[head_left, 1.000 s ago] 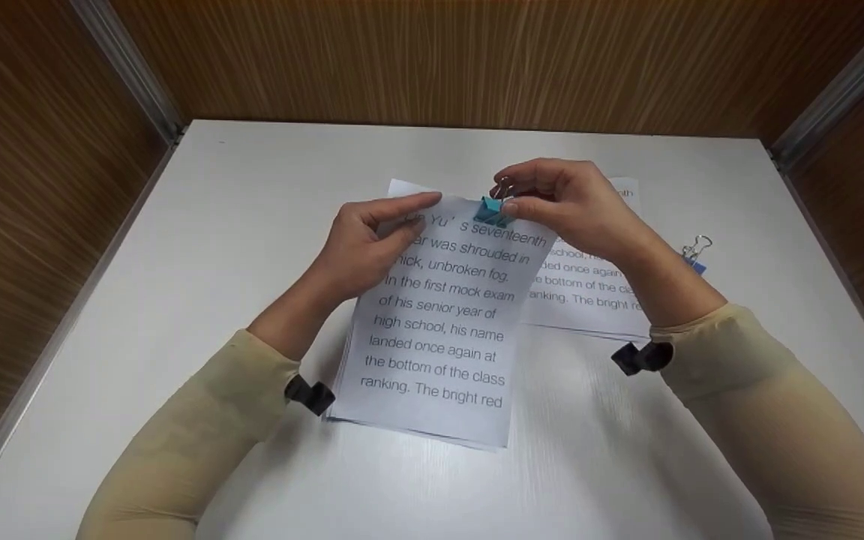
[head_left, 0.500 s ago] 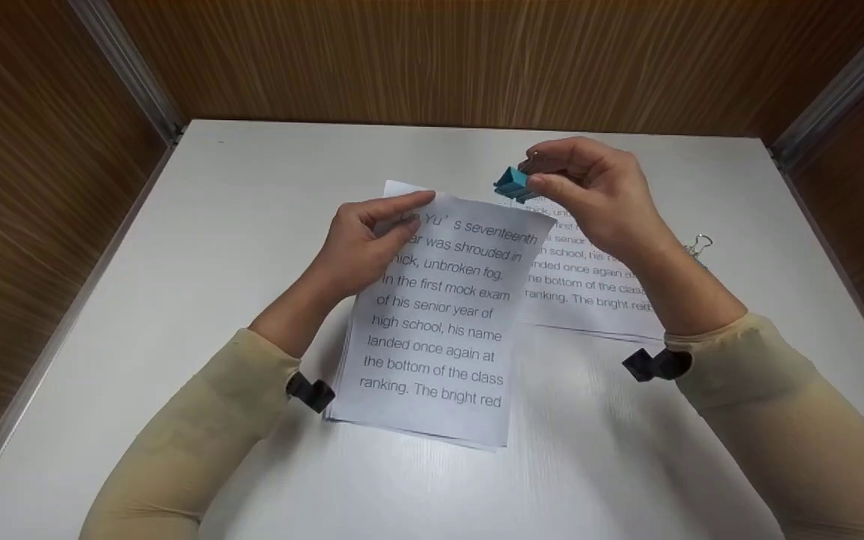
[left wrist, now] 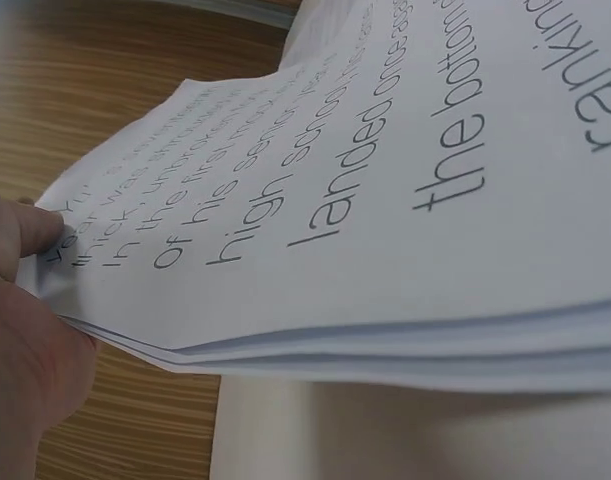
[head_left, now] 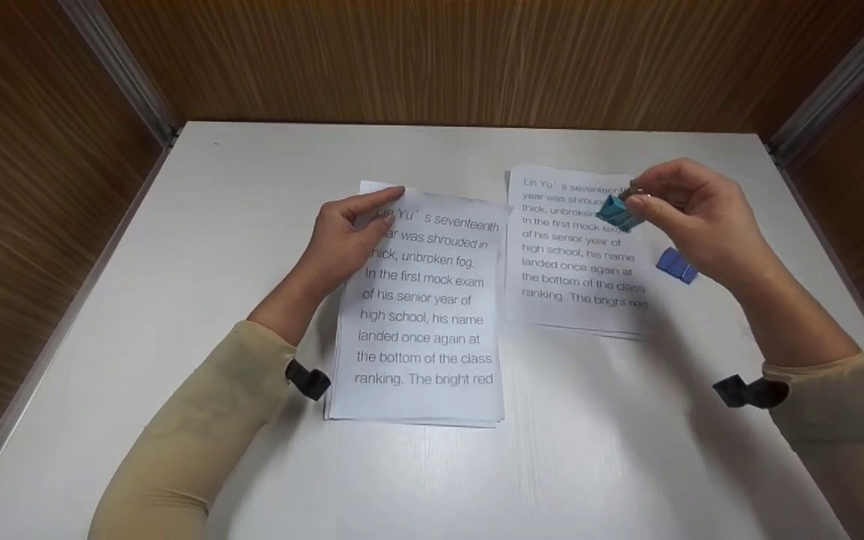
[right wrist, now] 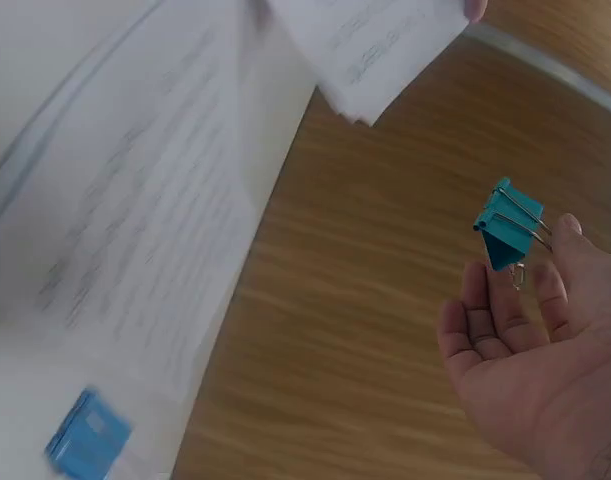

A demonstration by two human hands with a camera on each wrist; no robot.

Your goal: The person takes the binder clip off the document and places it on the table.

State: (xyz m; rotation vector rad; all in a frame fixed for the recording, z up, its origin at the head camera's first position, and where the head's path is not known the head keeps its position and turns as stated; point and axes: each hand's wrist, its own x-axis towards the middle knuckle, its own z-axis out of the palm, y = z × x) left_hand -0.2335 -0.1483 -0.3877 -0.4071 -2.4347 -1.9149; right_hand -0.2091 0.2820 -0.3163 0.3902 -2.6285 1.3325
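My left hand (head_left: 346, 236) pinches the upper left corner of a printed paper stack (head_left: 424, 322), its top end lifted off the table. In the left wrist view the thumb presses on the top sheet, and several layered sheet edges show along the side. My right hand (head_left: 709, 217) holds a teal binder clip (right wrist: 510, 220) by its wire handles, between thumb and fingers. The clip hangs above the right edge of a second printed paper stack (head_left: 574, 247), with no paper in its mouth. A blue binder clip (head_left: 676, 265) lies on the table below my right hand.
A white table (head_left: 267, 480) carries both stacks, the second one lying flat to the right. Wood-grain panels (head_left: 432, 60) stand behind the table and at both sides. Black wrist-camera mounts (head_left: 751, 391) stick out from both sleeves.
My right hand has drawn the teal binder clip away from the stack's top edge and carried it right. The left hand and its stack have shifted slightly left; the blue clip has come into fuller view.
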